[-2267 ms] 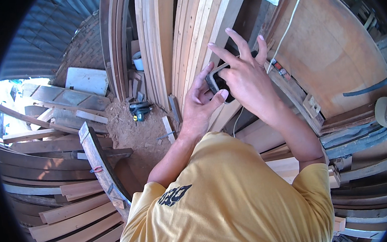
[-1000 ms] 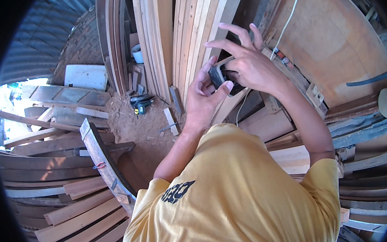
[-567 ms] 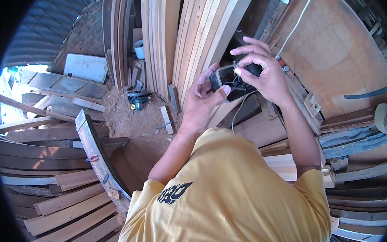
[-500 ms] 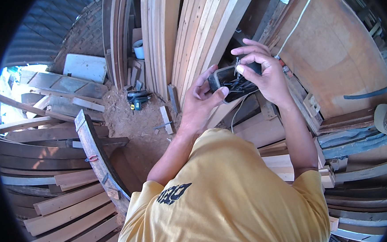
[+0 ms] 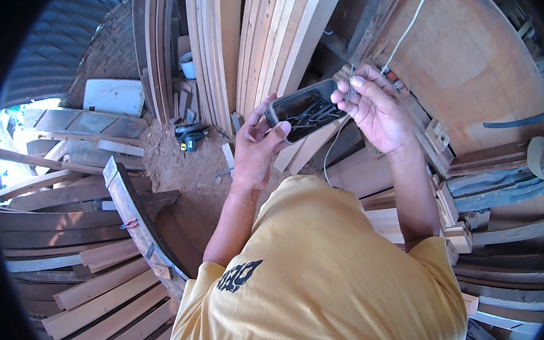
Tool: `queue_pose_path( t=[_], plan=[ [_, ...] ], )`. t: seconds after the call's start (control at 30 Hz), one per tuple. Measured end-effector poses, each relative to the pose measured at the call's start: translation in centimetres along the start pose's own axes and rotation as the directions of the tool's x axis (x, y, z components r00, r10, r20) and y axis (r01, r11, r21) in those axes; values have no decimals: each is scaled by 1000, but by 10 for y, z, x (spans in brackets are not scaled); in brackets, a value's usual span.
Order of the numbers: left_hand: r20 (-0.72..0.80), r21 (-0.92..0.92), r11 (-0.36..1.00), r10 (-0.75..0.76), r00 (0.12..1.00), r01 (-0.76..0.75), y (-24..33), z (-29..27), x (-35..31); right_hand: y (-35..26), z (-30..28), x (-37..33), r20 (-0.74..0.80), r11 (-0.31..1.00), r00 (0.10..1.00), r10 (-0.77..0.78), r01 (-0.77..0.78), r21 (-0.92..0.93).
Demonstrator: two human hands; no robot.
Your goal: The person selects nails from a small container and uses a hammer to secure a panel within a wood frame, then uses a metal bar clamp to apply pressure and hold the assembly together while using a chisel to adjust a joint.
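Observation:
My left hand (image 5: 259, 139) grips the near-left end of a dark, open-topped rectangular box (image 5: 273, 115), its thumb over the rim. Inside lie several thin dark nails (image 5: 311, 116), heaped loosely. Just past the box's right end, my right hand (image 5: 377, 104) is closed in a pinch, with a few nails (image 5: 352, 85) sticking up between thumb and fingers. The lower ends of those nails are hidden by the fingers.
Long planks (image 5: 264, 39) lean upright ahead. A circular saw (image 5: 189, 136) sits on the sawdust-covered ground. A pale cable (image 5: 409, 21) runs by a large plywood sheet (image 5: 471, 64) at right. Timber stacks (image 5: 106, 305) lie at lower left, beside a slanting board (image 5: 137, 222).
My left hand and the box have moved left. My right hand has come out of the box to its right end, its spread fingers now curled around a few nails.

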State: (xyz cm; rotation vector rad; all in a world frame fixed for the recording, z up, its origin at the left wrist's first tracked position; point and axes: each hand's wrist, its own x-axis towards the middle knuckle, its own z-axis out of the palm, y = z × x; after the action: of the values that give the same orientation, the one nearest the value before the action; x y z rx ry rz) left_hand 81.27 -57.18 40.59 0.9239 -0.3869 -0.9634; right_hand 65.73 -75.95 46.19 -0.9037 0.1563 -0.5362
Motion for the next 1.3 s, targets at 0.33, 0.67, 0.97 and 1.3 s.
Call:
queue_pose_path(
  t=[0.33,0.67,0.97,1.3],
  plan=[
    [-38,16,999,43,998,-43,-4,-22,-8,45,-13,-28,-21,1000,999,-31,31,-4],
    [-35,-10,997,81,996,-81,-8,-36,-12,53,-13,-62,-200,993,973,112,-104,53],
    [-59,48,996,75,995,-72,-11,-41,-12,55,-5,-75,-182,954,953,241,-197,228],
    [-66,58,997,60,996,-57,-14,-48,-12,79,-2,-85,-138,798,896,422,-295,526]
  ],
)
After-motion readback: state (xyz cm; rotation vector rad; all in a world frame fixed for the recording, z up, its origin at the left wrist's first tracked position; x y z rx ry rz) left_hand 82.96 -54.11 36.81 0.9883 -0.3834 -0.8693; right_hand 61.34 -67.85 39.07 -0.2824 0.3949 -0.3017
